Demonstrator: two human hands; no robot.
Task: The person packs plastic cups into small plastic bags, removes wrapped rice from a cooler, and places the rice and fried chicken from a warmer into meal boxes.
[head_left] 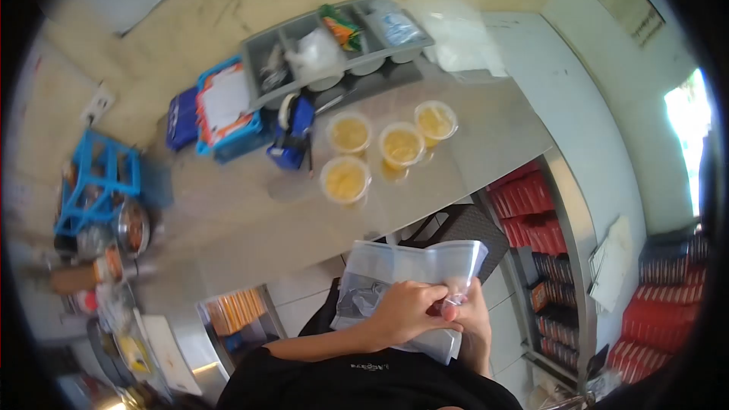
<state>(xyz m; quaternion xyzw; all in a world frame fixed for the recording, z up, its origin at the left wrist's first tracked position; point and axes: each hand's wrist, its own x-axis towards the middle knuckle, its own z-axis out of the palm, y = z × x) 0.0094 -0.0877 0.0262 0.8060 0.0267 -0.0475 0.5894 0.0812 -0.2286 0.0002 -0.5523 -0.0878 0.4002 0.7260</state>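
Observation:
A clear plastic bag (402, 262) hangs in front of my body, below the front edge of the steel table. My left hand (406, 310) lies across the bag with its fingers closed on the gathered plastic. On the bag's right side, my right hand (472, 311) grips the same bunched part, and the two hands touch. What is inside the bunched plastic is hidden by my fingers. Beyond the bag, several clear cups (346, 180) of something yellow stand upright on the table, apart from both hands.
A grey divided tray (266, 99) with small packets sits at the back of the steel table (228, 220). Left of it are a blue basket (235, 148) and a blue tape dispenser (292, 140). A dark woven stool (474, 231) and shelves with red packs (528, 201) are below.

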